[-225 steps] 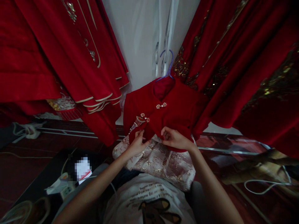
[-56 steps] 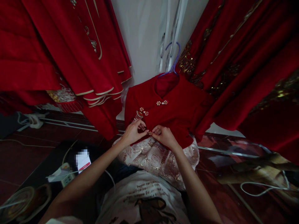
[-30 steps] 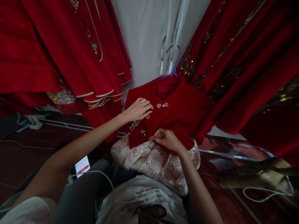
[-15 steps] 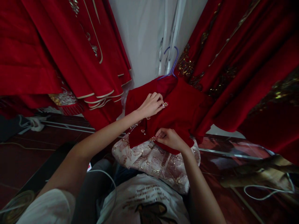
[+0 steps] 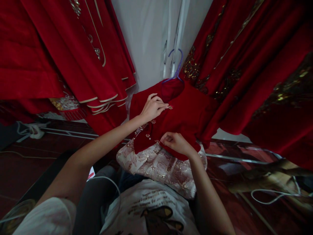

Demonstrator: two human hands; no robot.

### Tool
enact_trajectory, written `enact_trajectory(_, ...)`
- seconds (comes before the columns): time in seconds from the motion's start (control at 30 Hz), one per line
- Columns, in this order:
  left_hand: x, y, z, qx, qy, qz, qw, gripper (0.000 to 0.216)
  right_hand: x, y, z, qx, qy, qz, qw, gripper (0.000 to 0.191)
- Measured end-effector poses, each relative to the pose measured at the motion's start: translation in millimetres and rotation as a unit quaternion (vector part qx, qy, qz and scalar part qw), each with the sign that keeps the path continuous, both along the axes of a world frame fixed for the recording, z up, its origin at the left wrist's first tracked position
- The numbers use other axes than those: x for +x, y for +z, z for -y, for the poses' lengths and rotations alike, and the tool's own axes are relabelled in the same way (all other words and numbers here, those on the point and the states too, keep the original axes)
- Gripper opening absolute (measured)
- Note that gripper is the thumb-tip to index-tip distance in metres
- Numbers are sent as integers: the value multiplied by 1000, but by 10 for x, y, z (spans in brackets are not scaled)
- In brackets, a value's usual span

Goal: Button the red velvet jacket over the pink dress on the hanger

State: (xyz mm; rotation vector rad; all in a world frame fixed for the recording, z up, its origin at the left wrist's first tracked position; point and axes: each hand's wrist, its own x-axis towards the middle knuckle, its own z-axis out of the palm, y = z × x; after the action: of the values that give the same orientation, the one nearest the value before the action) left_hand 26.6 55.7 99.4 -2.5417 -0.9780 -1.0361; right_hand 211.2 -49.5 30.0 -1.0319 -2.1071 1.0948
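A red velvet jacket [image 5: 193, 114] hangs on a purple hanger [image 5: 176, 63] in front of me, over a pale gold-patterned skirt [image 5: 161, 166]. My left hand [image 5: 153, 107] reaches up to the collar, fingers pinched on the pearl button clasp [image 5: 169, 107]. My right hand [image 5: 174, 143] is closed on the jacket's lower front edge, near the small pearl buttons [image 5: 148, 136].
Red embroidered garments hang at the left [image 5: 61, 55] and right [image 5: 256, 71], close on both sides. A white wall [image 5: 146, 36] is behind. White cables [image 5: 274, 195] lie on the dark red floor at the right, more cord [image 5: 29, 130] at the left.
My left hand has gone from the lower front edge up to the collar clasp. My right hand has stayed gripping the lower edge.
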Motion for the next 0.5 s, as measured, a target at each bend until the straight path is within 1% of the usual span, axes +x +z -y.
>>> enact_trajectory(0.07,-6,49,30,20,-4,-39,999,24,-18,21,29,8,-9,-1,1000,12)
enact_trajectory(0.13,-4,104,59,44,-13,-93,995,28,-68,58,34,31,-37,-30,998,13)
enact_trajectory(0.2,0,149,72,58,-24,-153,986,32,-159,126,-20,71,-94,-99,988,18)
enact_trajectory(0.27,0,165,69,56,-22,-192,980,32,-286,227,-148,122,-168,-185,960,29)
enact_trajectory(0.33,-7,138,64,53,11,-181,982,34,-434,342,-322,163,-227,-239,930,46)
enact_trajectory(0.37,-12,108,66,55,37,-161,985,41,-508,395,-408,170,-232,-236,928,55)
enact_trajectory(0.43,-29,24,82,71,92,-107,987,54,-636,469,-535,155,-255,-185,936,74)
enact_trajectory(0.5,-61,-72,102,82,135,-58,986,61,-710,488,-577,147,-305,-123,933,92)
